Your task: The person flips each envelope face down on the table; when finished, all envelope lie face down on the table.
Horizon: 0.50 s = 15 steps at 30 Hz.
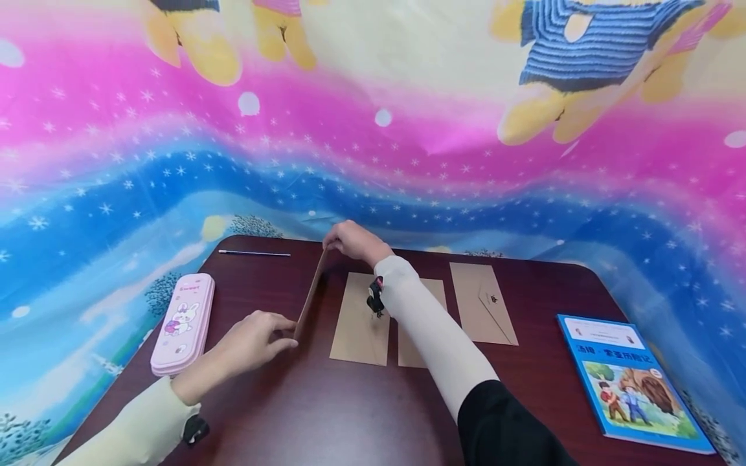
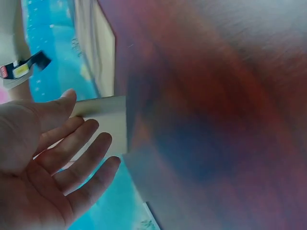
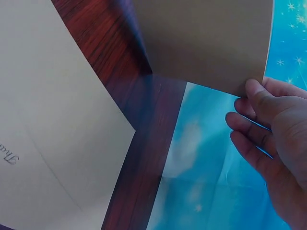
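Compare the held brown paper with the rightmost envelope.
The held paper is near upright; the rightmost envelope lies flat. The right hand pinches the held paper; neither hand touches the rightmost envelope. The rightmost envelope shows dark print; the held paper looks plain in the right wrist view. Both are brown.

Matt brown paper envelopes (image 1: 357, 333), centre; smooth, glossy wood-look tabletop (image 1: 344, 414), lower centre; smooth pink case (image 1: 192, 291), left; glossy-covered paper book (image 1: 638, 382), lower right.

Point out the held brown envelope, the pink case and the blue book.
Held brown envelope (image 3: 208, 43): right wrist view, on its broad face.
Pink case (image 1: 183, 322): head view, on its lid.
Blue book (image 1: 634, 385): head view, on its front cover.
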{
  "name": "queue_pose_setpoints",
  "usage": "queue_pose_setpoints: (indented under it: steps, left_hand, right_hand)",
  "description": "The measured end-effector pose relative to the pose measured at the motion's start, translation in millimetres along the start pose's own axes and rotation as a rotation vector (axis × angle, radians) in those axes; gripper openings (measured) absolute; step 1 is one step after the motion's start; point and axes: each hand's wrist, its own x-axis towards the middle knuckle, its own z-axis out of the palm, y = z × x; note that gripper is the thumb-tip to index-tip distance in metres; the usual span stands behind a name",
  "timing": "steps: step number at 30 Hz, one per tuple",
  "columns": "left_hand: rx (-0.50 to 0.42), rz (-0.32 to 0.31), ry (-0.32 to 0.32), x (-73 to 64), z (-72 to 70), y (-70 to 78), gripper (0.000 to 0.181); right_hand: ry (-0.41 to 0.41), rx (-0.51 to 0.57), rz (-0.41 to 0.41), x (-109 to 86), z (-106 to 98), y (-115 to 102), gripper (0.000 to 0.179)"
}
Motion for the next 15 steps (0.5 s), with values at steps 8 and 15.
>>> queue_pose_setpoints:
  steps: [8, 15]
  left_hand:
    - [-0.017, 0.024, 0.049, -2.1, 8.2, 0.0, 0.019]
    - [-0.101, 0.005, 0.047, -0.6, -0.6, 4.6, 0.023]
  right_hand:
    - [-0.006, -0.090, -0.054, 6.6, 2.1, -1.5, 0.023]
    - [-0.041, -0.104, -0.048, 9.0, -1.7, -5.8, 0.023]
